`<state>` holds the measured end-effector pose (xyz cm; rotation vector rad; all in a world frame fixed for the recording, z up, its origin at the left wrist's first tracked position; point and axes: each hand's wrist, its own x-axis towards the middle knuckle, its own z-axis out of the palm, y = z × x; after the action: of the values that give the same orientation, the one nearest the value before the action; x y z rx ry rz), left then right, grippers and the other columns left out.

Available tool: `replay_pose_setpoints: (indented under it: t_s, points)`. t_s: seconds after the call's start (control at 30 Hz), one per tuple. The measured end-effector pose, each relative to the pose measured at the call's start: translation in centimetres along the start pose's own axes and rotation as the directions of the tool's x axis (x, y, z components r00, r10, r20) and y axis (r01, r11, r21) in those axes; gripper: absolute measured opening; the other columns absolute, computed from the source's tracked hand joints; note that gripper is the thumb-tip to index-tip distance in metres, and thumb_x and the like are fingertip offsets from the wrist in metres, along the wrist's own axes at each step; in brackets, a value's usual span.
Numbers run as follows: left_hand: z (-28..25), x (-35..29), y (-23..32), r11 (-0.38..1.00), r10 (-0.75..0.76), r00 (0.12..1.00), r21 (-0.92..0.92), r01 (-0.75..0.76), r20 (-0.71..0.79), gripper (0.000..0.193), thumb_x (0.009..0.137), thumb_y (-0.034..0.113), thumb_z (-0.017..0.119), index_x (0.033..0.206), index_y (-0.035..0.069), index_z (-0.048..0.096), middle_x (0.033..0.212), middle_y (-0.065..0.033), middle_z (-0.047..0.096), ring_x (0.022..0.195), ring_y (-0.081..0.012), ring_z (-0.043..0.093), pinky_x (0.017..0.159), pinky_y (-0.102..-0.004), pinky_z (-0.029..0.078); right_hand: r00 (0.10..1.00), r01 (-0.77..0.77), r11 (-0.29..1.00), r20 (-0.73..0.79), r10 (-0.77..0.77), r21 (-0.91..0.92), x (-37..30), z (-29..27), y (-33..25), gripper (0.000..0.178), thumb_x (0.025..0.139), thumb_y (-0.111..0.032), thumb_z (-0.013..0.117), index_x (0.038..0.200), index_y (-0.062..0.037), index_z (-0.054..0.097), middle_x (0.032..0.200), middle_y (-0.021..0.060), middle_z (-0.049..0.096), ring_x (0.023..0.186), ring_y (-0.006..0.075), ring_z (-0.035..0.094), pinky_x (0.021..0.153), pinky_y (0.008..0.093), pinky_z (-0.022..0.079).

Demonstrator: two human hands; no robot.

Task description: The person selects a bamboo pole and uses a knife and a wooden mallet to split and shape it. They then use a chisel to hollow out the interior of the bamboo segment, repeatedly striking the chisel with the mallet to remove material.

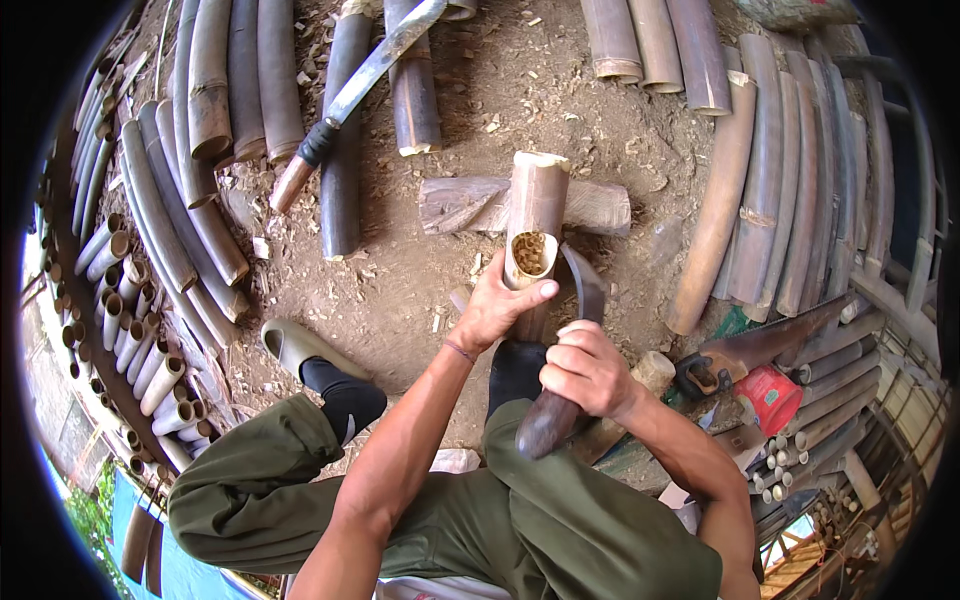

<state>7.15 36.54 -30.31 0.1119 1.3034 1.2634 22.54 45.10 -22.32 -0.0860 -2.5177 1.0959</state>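
A short bamboo tube (540,192) was grasped at its open near end by the left hand (497,308), with its length resting across a wooden log (597,207) on the dirt floor (400,300). A knife (590,294) was clenched by its handle in the right hand (588,370) — its blade held just beside the tube — while a long machete (385,65) was left lying across dark bamboo poles (341,200), upper left.
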Motion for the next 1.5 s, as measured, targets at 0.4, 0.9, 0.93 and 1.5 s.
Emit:
replay_pose_setpoints:
  t_s: [0.4,0.9,0.93,1.5]
  points:
    - [-2.2,-0.6,-0.4,0.992,-0.068,0.981,-0.097,0.087,0.181,0.087,0.078,0.043,0.082,0.143,0.003,0.039,0.123,-0.0064,0.056,0.114,-0.0156,0.051,0.102,-0.0319,0.041,0.963,0.034,0.964,0.248,-0.102,0.262,3.8,0.3,-0.1,0.017,0.075,-0.021,0.058,0.086,-0.0078,0.061,0.085,0.0031,0.055,0.080,0.0205,0.055,0.076,0.0343,0.047]
    - [0.0,-0.2,-2.1,0.999,-0.007,0.996,-0.039,0.003,-0.094,0.062,0.085,0.045,0.075,0.123,0.000,0.057,0.103,-0.0063,0.067,0.092,-0.0156,0.060,0.085,-0.0333,0.050,0.920,0.234,0.971,0.311,-0.237,0.045,1.6,2.6,3.1,0.014,0.069,-0.018,0.062,0.081,-0.0107,0.059,0.074,-0.0009,0.049,0.072,0.0157,0.052,0.072,0.0305,0.046]
    - [0.1,-0.2,-2.1,1.000,-0.013,0.993,0.023,0.016,-0.119,0.063,0.084,0.047,0.075,0.123,0.000,0.057,0.103,-0.0063,0.067,0.092,-0.0160,0.060,0.085,-0.0337,0.050,0.918,0.241,0.970,0.317,-0.239,0.035,1.4,2.7,3.3,0.014,0.070,-0.017,0.062,0.081,-0.0107,0.059,0.074,-0.0009,0.049,0.072,0.0156,0.052,0.072,0.0307,0.046]
    - [1.8,0.1,1.2,0.974,-0.080,0.962,0.182,0.131,-0.263,0.088,0.073,0.061,0.079,0.123,-0.007,0.054,0.108,-0.0144,0.065,0.099,-0.0210,0.061,0.088,-0.0339,0.049,0.618,-0.133,0.593,-0.401,0.676,0.795,7.3,-0.1,4.5,0.022,0.087,-0.002,0.062,0.104,-0.0020,0.048,0.077,0.0099,0.059,0.065,0.0155,0.057,0.059,0.0299,0.050]
